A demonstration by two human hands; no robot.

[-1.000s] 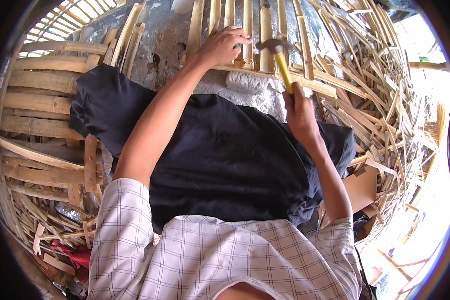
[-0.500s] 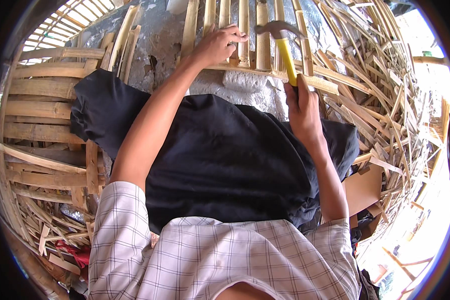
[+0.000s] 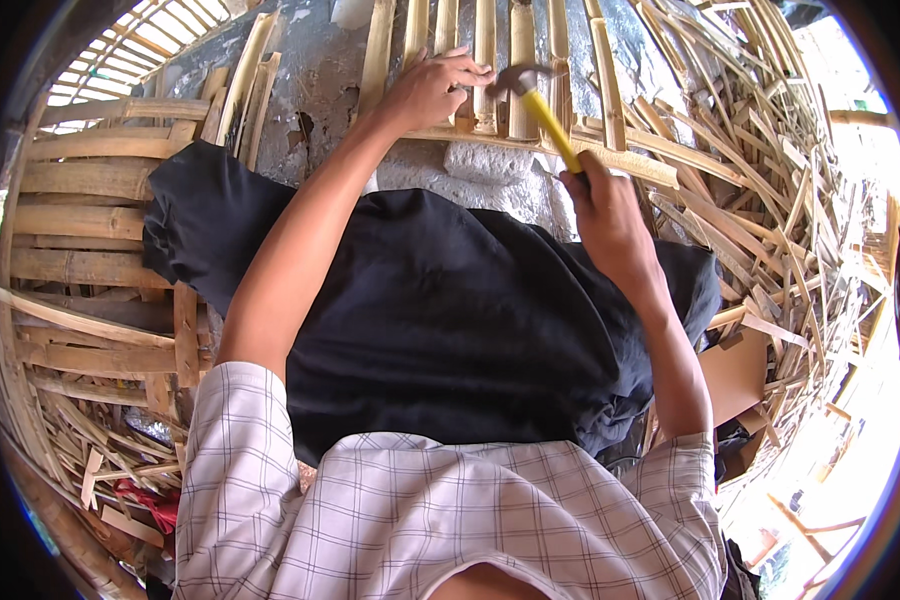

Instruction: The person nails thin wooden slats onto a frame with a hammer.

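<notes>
My right hand (image 3: pixel 615 205) is wrapped round the handle of a claw hammer (image 3: pixel 553 130) with a yellow shaft and dark metal head. The hammer head lies over the bamboo slats, close beside the fingertips of my left hand (image 3: pixel 432 90). Those fingers are bent together at a bamboo slat (image 3: pixel 485 45); anything pinched between them is too small or hidden to make out. Several split bamboo slats run side by side away from me. Their near ends rest on a bamboo crosspiece (image 3: pixel 620 160) that lies across them.
Black cloth (image 3: pixel 450 320) covers my legs. Woven bamboo panels (image 3: pixel 80 220) stand at the left. A large heap of bamboo strips (image 3: pixel 760 170) fills the right side, with a piece of cardboard (image 3: pixel 735 375) near my right elbow. A pale block (image 3: pixel 490 162) sits below the crosspiece.
The hammer head has swung left and slightly down, toward my left fingertips, and its shaft is more tilted. My right hand has moved slightly; my left hand has barely shifted.
</notes>
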